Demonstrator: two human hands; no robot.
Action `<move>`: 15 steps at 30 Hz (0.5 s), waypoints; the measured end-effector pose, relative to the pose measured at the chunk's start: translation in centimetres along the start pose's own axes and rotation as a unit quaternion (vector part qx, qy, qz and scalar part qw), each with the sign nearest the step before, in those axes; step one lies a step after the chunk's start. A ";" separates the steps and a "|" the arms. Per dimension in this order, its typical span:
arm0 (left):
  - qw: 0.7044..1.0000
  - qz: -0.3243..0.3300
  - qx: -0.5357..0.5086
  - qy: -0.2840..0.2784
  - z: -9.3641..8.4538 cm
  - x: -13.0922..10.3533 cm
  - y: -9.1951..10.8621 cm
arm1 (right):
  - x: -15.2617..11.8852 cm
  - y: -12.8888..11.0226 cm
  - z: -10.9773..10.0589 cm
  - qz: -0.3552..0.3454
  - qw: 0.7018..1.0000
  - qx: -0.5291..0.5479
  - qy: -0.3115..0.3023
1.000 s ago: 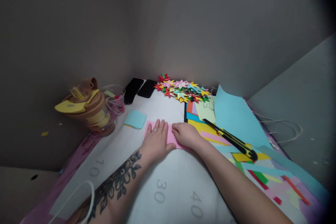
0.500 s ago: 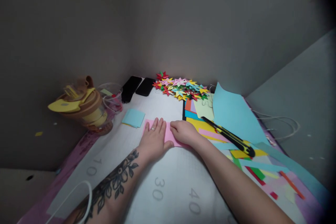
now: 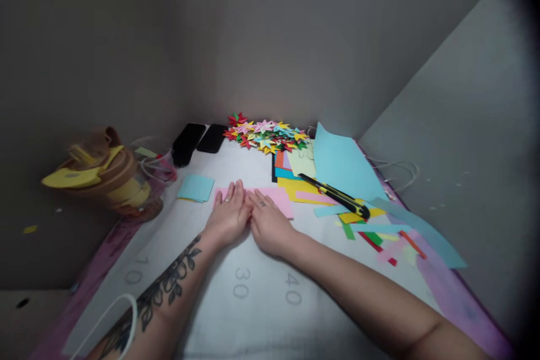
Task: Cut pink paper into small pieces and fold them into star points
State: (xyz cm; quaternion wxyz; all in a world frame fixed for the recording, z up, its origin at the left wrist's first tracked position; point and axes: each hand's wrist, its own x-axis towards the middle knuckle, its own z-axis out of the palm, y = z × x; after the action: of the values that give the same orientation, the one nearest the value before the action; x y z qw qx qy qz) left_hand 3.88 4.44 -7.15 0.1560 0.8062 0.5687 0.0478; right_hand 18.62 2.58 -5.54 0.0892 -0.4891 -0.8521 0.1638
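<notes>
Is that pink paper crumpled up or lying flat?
Flat: the pink paper shows smooth beyond the left hand and right hand; whether a fold hides beneath them, I cannot tell.

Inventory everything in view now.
paper stars: many, multicoloured, far edge
flat devices: two, black, beside stars
lidded cup: one, brown and yellow, left
clear cup: one, colourless, left
square stack: one, blue over yellow, centre-left
pink paper: one, pink, under hands
utility knife: one, black and yellow, right
large sheet: one, light blue, right
smaller sheets: several, mixed, near knife
strips: many, mixed, right
cable loops: several, whitish, right, lower left
table cover: one, white, centre
cloth: one, purplish, edges
walls: several, grey, behind
left hand: one, centre
right hand: one, centre
</notes>
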 end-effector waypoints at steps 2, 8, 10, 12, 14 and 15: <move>1.000 0.002 -0.014 0.004 0.1 0.3 -0.4 | 0.0 -0.8 0.5 -0.003 0.999 -0.010 -0.039; 0.999 -0.008 -0.040 0.010 0.2 0.7 -0.8 | 0.8 -1.8 0.9 -0.016 0.997 -0.030 -0.066; 1.000 -0.005 -0.026 0.010 0.1 0.6 -0.6 | 0.6 -1.6 1.2 -0.010 0.998 -0.027 -0.060; 1.000 -0.001 -0.001 0.011 0.0 0.4 -0.2 | 0.1 -1.1 1.5 0.003 0.998 -0.025 -0.051; 0.999 0.003 0.029 0.015 -0.1 0.2 0.2 | -0.5 -0.5 1.6 0.021 0.999 -0.028 -0.038; 0.999 0.004 0.045 0.017 -0.1 0.1 0.4 | -0.8 -0.1 1.6 0.029 0.999 -0.031 -0.031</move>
State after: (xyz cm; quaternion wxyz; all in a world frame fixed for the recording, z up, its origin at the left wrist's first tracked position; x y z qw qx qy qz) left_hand 4.22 4.47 -6.94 0.1093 0.8135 0.5700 0.0362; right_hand 18.47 1.50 -6.99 0.0426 -0.5109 -0.8444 0.1553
